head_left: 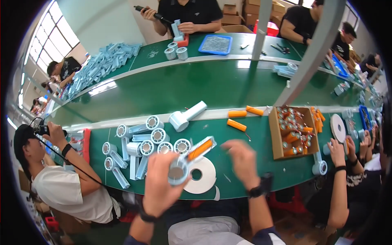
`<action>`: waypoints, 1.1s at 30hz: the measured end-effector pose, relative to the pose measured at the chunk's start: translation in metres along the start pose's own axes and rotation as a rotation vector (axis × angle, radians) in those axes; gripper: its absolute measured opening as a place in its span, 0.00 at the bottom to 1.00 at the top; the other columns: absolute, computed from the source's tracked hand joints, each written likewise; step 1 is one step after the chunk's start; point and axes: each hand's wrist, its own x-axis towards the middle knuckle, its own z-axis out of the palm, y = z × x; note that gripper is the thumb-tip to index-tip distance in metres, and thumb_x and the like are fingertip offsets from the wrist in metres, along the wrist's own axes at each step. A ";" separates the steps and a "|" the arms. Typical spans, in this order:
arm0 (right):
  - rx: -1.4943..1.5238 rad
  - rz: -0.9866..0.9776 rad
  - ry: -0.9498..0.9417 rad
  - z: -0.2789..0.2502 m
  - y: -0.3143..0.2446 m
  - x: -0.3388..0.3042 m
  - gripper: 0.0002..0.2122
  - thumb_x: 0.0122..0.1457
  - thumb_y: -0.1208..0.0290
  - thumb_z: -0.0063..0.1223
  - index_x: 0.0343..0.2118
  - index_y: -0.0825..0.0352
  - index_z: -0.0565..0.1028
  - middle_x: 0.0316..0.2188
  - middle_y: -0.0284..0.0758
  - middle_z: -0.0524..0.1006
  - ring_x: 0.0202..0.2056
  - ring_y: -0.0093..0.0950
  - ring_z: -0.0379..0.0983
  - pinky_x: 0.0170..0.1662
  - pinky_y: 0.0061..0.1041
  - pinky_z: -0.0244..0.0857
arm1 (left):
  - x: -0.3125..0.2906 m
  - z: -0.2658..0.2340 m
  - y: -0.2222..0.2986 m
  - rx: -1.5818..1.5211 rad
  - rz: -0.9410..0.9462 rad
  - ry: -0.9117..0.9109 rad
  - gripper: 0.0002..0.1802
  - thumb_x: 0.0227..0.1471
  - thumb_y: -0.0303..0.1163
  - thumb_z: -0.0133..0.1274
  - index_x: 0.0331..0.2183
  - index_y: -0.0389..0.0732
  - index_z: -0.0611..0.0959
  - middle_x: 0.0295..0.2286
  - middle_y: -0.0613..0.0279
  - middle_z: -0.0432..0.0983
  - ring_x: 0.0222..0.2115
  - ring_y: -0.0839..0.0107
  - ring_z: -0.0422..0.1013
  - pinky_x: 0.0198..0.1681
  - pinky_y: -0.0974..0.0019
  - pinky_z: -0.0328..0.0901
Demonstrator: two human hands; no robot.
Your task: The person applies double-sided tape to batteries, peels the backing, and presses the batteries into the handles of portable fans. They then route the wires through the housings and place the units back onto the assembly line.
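My left hand (159, 183) is closed around the round head of a pale blue plastic housing (183, 165), held above the near edge of the green bench. An orange cylindrical battery (200, 150) lies in the open trough of its handle, which points up to the right. Right of that handle hovers my right hand (243, 161), blurred by motion; whether its fingers grip anything cannot be made out. Beneath the housing lies a flat white roll of tape (207, 175), its loose end (217, 193) at the bench edge.
Several pale blue housings (158, 136) cluster on the left; another (179, 121) lies farther back. Loose orange batteries (237, 124) lie beyond my right hand, left of a cardboard box (277, 143) of batteries. A grey post (310, 57) rises behind. Co-workers sit on both sides and opposite.
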 end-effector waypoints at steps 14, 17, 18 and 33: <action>-0.320 0.109 0.349 -0.024 0.036 -0.029 0.11 0.56 0.72 0.64 0.39 0.68 0.77 0.33 0.43 0.77 0.38 0.43 0.74 0.41 0.38 0.68 | 0.164 0.132 -0.155 0.411 -0.228 -0.086 0.46 0.49 0.53 0.63 0.57 0.27 0.69 0.54 0.39 0.70 0.56 0.44 0.66 0.60 0.50 0.61; -0.364 0.242 0.420 -0.023 0.014 -0.070 0.13 0.56 0.70 0.63 0.42 0.66 0.76 0.35 0.42 0.78 0.39 0.41 0.74 0.43 0.39 0.67 | 0.149 0.107 -0.117 0.457 -0.170 -0.435 0.41 0.48 0.49 0.64 0.56 0.32 0.73 0.49 0.44 0.74 0.51 0.46 0.69 0.55 0.50 0.63; -0.361 0.236 0.426 -0.019 0.011 -0.078 0.13 0.56 0.70 0.64 0.42 0.66 0.76 0.36 0.41 0.78 0.39 0.41 0.74 0.43 0.39 0.67 | 0.148 0.105 -0.107 0.545 -0.133 -0.579 0.38 0.47 0.47 0.65 0.55 0.35 0.75 0.45 0.48 0.77 0.49 0.47 0.70 0.52 0.52 0.65; -0.347 0.236 0.355 -0.023 0.016 -0.091 0.12 0.53 0.72 0.67 0.36 0.69 0.75 0.36 0.40 0.76 0.35 0.35 0.75 0.40 0.29 0.69 | 0.084 0.149 -0.031 0.453 0.565 -0.176 0.35 0.36 0.46 0.70 0.48 0.49 0.82 0.35 0.67 0.76 0.43 0.65 0.68 0.49 0.56 0.59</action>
